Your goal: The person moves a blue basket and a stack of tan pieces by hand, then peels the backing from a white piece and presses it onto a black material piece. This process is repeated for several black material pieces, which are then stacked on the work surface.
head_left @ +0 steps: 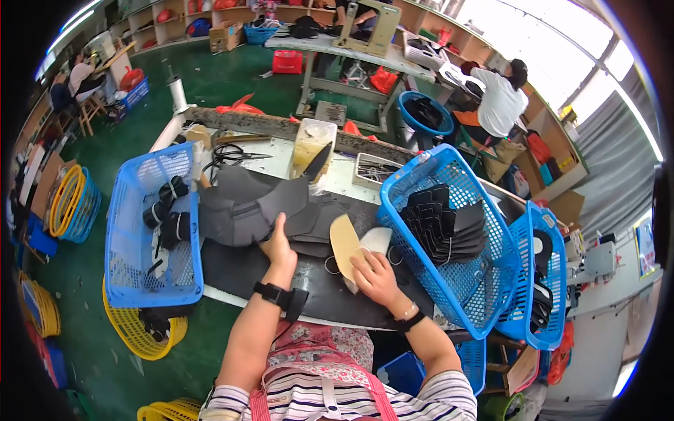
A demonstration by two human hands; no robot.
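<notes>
Dark grey cut pieces (281,203), like fabric or leather, lie overlapped across the black work mat (232,270). My left hand (281,256) is closed at their near edge, thumb up against a grey piece and fingers partly hidden. My right hand (375,281) grips the lower end of a tan curved flat piece (344,242), tilted over the mat. A whitish piece (377,240) sits right behind it, beside a thin ring or loop (396,256). Beyond the grey pieces stands a cream container (312,144) with a dark blade-shaped piece (318,161) leaning on it.
A blue basket (116,231) with black bundles borders the left side. On the right, another blue basket (456,302) holds stacked black pieces. Black-handled scissors (235,154) and a small tray (372,170) of tools lie at the back. A person (498,102) sits at the far right.
</notes>
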